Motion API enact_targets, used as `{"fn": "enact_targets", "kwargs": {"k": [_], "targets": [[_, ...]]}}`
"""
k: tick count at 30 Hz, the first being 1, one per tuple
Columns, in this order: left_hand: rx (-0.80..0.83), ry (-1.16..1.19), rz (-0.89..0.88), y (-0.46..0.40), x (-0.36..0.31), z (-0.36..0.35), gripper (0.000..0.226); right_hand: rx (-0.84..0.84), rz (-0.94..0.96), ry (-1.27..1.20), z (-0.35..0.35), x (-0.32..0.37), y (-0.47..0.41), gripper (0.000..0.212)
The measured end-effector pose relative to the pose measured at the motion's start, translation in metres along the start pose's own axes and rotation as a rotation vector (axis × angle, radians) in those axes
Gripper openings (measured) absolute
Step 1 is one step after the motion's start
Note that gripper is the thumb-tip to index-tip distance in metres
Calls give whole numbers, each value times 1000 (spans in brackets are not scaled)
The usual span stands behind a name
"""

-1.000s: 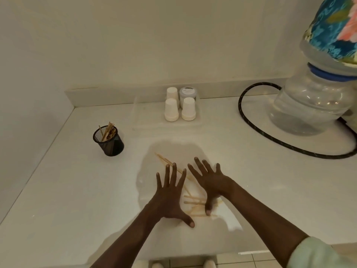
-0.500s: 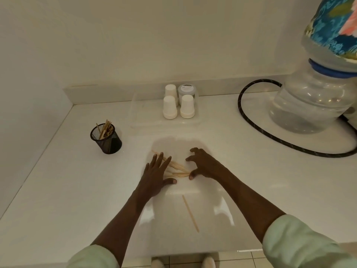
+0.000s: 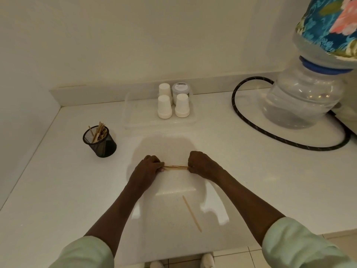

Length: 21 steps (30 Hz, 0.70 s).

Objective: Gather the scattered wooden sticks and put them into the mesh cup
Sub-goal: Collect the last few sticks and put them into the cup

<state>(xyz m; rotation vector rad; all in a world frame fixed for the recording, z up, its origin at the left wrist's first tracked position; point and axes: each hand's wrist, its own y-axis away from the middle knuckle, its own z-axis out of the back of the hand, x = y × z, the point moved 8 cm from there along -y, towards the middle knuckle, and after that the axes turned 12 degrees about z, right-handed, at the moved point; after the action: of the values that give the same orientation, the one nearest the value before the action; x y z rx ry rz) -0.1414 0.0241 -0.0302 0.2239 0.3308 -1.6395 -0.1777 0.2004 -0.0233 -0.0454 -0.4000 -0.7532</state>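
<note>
A bundle of wooden sticks (image 3: 175,167) lies level between my two hands in the middle of the white counter. My left hand (image 3: 148,168) grips its left end and my right hand (image 3: 202,165) grips its right end, fingers curled round the sticks. One loose stick (image 3: 191,213) lies on the counter nearer to me, pointing away at a slant. The black mesh cup (image 3: 100,141) stands to the left, beyond my left hand, with several sticks upright inside it.
A clear tray (image 3: 135,113) at the back holds three white paper cups (image 3: 164,106) and a lidded jar (image 3: 181,88). A big water bottle (image 3: 301,101) with a black hose (image 3: 249,122) looped round it fills the right. Walls close the left and back.
My flat, spread hands swept the scattered sticks together, then curled round the two ends of the bundle. One stick stayed behind near the front edge.
</note>
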Motion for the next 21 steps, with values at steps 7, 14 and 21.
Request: {"fn": "enact_targets", "kwargs": {"k": [7, 14, 21], "targets": [[80, 24, 32, -9, 6, -7, 21, -15, -43, 31, 0, -1, -3, 16], [81, -110, 47, -3, 4, -6, 19, -32, -70, 72, 0, -1, -6, 16], [59, 11, 217, -9, 19, 5, 20, 16, -159, 35, 1, -2, -3, 15]]}}
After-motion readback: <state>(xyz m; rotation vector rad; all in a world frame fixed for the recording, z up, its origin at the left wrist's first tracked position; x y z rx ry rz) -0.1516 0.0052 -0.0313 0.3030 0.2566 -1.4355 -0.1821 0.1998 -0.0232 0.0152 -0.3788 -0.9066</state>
